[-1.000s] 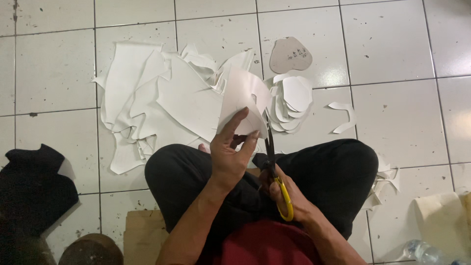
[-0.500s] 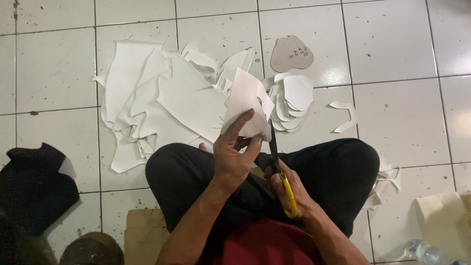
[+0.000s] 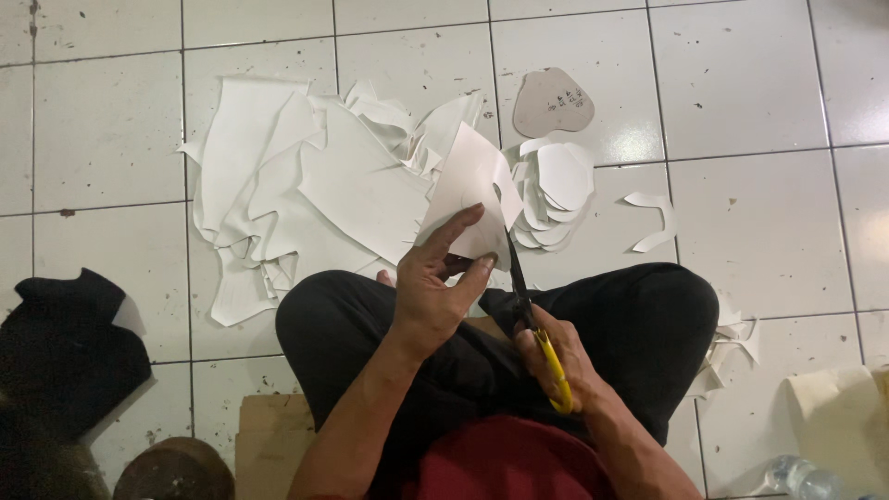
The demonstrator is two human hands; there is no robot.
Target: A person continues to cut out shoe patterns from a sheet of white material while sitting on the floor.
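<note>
the left hand [image 3: 431, 296] is holding up a white sheet [image 3: 472, 190] above the knees, its fingers clamped on the lower edge. the right hand [image 3: 556, 366] is gripping yellow-handled scissors [image 3: 528, 306], fingers closed through the handles, the blades reaching into the sheet. a pile of white scraps [image 3: 306, 194] is lying on the tiled floor [image 3: 759, 83], with a stack of cut shapes [image 3: 556, 190] beside a grey template [image 3: 553, 102].

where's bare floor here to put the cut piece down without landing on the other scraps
Bare tiles lie right of the curved white offcut, beyond the right knee, and along the top edge above the grey template. The far-left tiles above the black cloth are bare too. It is crowded ahead of the knees: the white sheet pile and the stack of cut pieces.
</note>
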